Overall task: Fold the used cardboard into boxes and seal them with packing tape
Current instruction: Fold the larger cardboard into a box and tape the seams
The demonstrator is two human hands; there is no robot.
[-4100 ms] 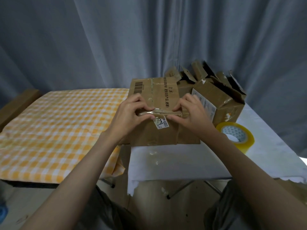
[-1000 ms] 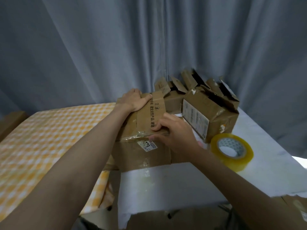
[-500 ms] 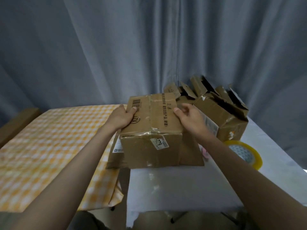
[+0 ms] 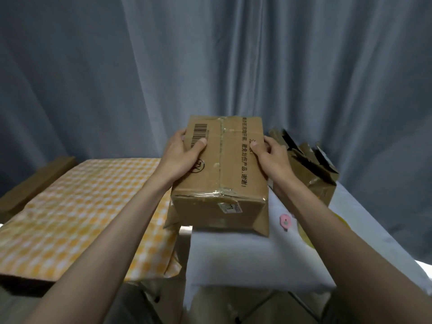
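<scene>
A closed brown cardboard box [image 4: 231, 169] with clear tape along its top seam and a barcode is held up above the table, tilted toward me. My left hand [image 4: 184, 155] grips its left side with the thumb on top by the barcode. My right hand [image 4: 271, 157] grips its right side, thumb on the top face. Under it lies more cardboard [image 4: 263, 222] on the white table [image 4: 245, 258]. A yellow roll of packing tape [image 4: 304, 237] lies at the right, mostly hidden behind my right forearm.
Open used cardboard boxes [image 4: 311, 169] are piled at the back right. A small pink object [image 4: 285, 221] lies on the white cloth. An orange checked table [image 4: 70, 206] stands to the left, with a brown board [image 4: 35, 183] beyond it. Grey curtains close the back.
Both hands have moved from smoothing the tape to the box's sides and lifted the box off the table. The tape roll is now mostly behind my right arm.
</scene>
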